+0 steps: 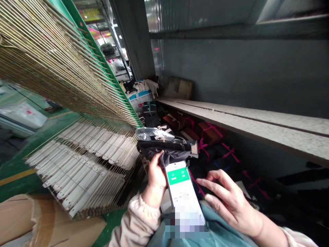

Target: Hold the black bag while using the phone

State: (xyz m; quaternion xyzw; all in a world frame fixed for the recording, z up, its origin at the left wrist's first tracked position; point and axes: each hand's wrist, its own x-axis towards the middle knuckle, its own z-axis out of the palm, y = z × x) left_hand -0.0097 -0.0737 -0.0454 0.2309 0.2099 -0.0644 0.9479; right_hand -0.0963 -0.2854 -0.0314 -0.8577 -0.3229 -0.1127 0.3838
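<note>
My left hand (155, 173) is closed on a black bag (167, 149), its thumb over the near side. Clear plastic wrap (154, 133) covers what looks like the bag's handle, and a pale tag-like piece (194, 149) shows at its right end. Just below the bag, a phone (185, 192) with a lit white and green screen rests over my lap, its left edge beside my left hand. Whether that hand also touches the phone I cannot tell. Right of the phone, my right hand (231, 202) hovers with fingers apart and nothing in them.
At left stands a green-framed rack (108, 75) of metal rods, with white slats (87, 171) below. A cardboard box (51, 219) is at lower left. Dark bundles tied with pink ribbon (228, 151) lie beneath a pale ledge (244, 123) along the grey wall.
</note>
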